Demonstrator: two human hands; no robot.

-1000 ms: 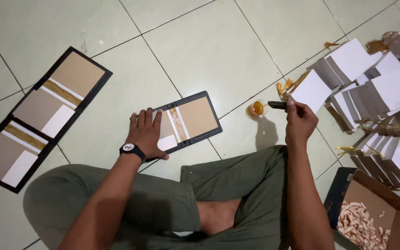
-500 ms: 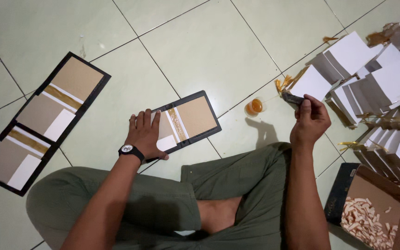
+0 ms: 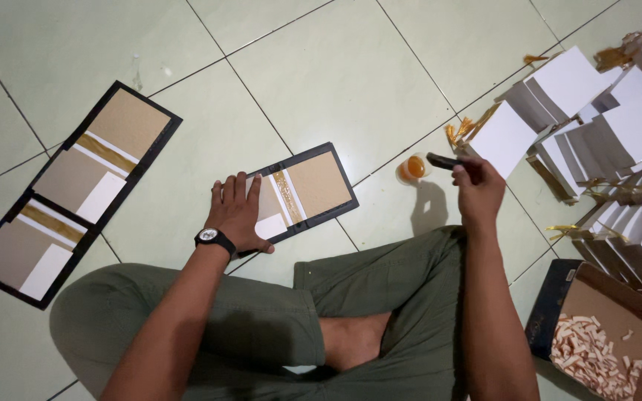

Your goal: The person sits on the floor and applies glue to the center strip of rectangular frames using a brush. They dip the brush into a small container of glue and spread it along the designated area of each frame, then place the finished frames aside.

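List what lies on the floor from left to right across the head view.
Long dark board with tan panels → left hand pressing a smaller dark board → small orange cup → right hand holding a dark tool → heap of white folded cards.

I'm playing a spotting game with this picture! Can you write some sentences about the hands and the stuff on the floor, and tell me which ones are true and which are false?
1. The left hand presses flat on the black-framed card with tan and white panels. True.
2. The right hand is empty. False: it has a grip on a small dark stick-like tool.
3. A small round cup of orange stuff sits on the pale tiled floor. True.
4. The watch is on the right wrist. False: it is on the left wrist.
5. The brown cardboard box is empty. False: pale small pieces lie in it.
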